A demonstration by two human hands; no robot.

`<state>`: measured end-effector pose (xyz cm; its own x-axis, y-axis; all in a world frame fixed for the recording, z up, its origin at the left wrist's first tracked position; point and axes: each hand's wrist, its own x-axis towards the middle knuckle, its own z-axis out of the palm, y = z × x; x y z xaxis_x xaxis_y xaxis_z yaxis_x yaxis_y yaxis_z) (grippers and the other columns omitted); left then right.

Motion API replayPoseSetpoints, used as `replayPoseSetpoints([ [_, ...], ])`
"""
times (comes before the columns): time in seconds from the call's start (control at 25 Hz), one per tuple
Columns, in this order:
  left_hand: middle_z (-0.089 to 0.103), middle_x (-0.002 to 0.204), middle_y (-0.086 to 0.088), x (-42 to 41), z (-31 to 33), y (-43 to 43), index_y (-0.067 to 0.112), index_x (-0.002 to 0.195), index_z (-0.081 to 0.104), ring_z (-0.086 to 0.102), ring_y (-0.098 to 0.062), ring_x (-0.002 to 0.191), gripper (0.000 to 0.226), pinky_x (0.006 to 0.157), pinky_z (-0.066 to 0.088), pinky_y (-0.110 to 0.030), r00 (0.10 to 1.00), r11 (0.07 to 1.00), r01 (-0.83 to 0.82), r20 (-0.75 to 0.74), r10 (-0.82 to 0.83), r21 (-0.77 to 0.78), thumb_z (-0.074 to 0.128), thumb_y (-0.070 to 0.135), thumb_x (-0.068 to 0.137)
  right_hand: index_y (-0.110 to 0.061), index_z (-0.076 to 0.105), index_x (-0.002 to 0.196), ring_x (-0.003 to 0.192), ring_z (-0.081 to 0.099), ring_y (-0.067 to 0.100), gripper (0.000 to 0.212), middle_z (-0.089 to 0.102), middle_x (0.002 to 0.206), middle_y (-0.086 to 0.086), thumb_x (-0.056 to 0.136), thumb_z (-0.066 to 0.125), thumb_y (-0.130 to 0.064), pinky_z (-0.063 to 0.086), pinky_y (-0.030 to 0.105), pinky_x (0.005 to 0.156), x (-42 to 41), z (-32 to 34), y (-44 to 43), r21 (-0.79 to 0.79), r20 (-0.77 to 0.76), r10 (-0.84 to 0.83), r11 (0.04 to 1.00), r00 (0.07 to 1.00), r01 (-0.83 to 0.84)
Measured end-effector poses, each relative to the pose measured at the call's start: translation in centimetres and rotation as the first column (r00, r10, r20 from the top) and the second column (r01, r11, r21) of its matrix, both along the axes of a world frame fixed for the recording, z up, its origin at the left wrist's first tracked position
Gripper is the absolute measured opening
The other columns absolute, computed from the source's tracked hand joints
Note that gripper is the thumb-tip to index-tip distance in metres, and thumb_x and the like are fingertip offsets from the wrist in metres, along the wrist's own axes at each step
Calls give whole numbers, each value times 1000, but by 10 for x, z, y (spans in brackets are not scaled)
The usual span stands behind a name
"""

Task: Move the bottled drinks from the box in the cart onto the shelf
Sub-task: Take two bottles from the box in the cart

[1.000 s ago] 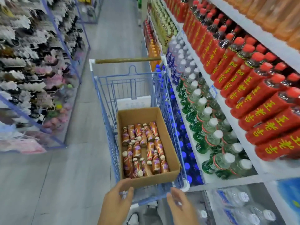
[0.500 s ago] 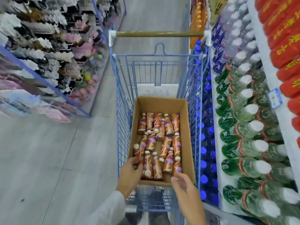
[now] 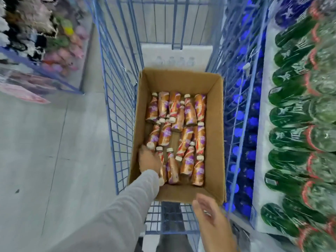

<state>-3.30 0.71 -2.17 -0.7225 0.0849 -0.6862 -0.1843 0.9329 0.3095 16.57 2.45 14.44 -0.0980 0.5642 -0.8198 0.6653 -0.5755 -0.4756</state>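
Deeper in the box [image 3: 215, 128] now, left hand [image 3: 149, 160] is reaching onto a bottle [image 3: 163, 170], grip unclear, while right hand [image 3: 209, 213] is waiting open and empty beside the box, ready for lifting next.

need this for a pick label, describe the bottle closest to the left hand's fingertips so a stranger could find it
In the blue wire cart sits an open cardboard box of orange-and-purple bottles lying flat. Look along the box's left wall to the middle row: the bottle is the leftmost there. Unlike its straighter neighbours it slants, white cap pointing at the left hand.
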Motion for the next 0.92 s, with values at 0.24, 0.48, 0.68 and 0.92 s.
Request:
replayPoseSetpoints([
  [0.24,49,139,-13,1,-54,-19,21,144,39,52,-35,127,67,102,45,-47,978,987,162,136,-158,-18,69,42,88,-35,70,104,107,62,-3,14,71,109,-17,91,71,-30,45,20,95,-12,-25,-15,-73,36,29,997,999,-26],
  [0.48,55,136,-9,-5,-42,-30,30,147,34,57,-28,122,64,102,45,-40,971,977,166,150,-186,137,67,35,93,-39,64,110,110,59,-6,15,67,112,-21,95,65,-39,46,23,99,-37,-34,4,-117,10,151,982,988,-149],
  [0.68,62,124,11,-8,28,-35,44,137,42,63,-11,108,69,96,56,-41,985,939,-20,165,-39,342,69,67,78,-24,64,121,110,61,5,25,68,104,-17,98,62,-35,44,17,86,-73,-66,45,-37,-7,260,965,965,-260],
  [0.92,59,116,16,-13,104,-62,50,116,51,62,-8,102,43,75,58,-25,944,882,-221,318,87,415,76,46,82,-17,60,126,105,59,18,35,64,114,-3,98,59,-38,44,31,85,-124,-147,83,-50,47,318,948,947,-316],
])
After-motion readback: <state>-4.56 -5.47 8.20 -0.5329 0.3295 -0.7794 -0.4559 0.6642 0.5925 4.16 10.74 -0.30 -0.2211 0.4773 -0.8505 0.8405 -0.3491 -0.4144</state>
